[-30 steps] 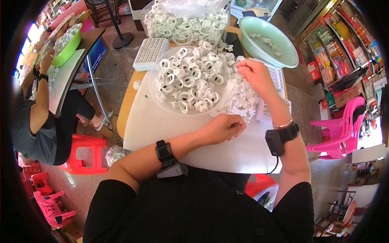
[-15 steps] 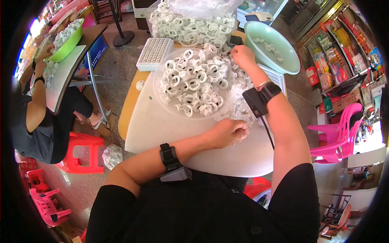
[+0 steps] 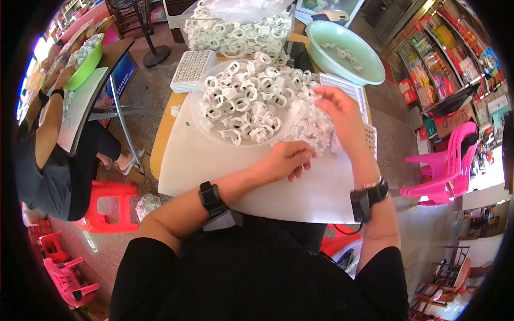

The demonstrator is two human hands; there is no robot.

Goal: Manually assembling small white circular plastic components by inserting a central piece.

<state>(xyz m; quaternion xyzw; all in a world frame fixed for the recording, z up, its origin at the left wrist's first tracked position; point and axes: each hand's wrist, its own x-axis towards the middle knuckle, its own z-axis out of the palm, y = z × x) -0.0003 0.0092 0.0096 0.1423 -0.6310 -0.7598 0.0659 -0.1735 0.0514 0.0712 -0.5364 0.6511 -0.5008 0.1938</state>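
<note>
Over the near right side of the white tabletop, my left hand is loosely curled; whatever its fingers may hold is hidden. My right hand is raised above a heap of small translucent-white pieces, with a small white plastic piece pinched at its fingertips. Left of that heap lies a round clear tray piled with white plastic ring-shaped parts. Both wrists wear dark strapped devices.
Behind the tray stand a clear bin of similar parts and a stack of white gridded trays. A pale green basin sits at the far right, near a white tray. Another person works at a table on the left.
My right hand has come back toward me from the far side of the pile, now with a small white piece. My left hand's fingers have loosened a little. The view has shifted slightly.
</note>
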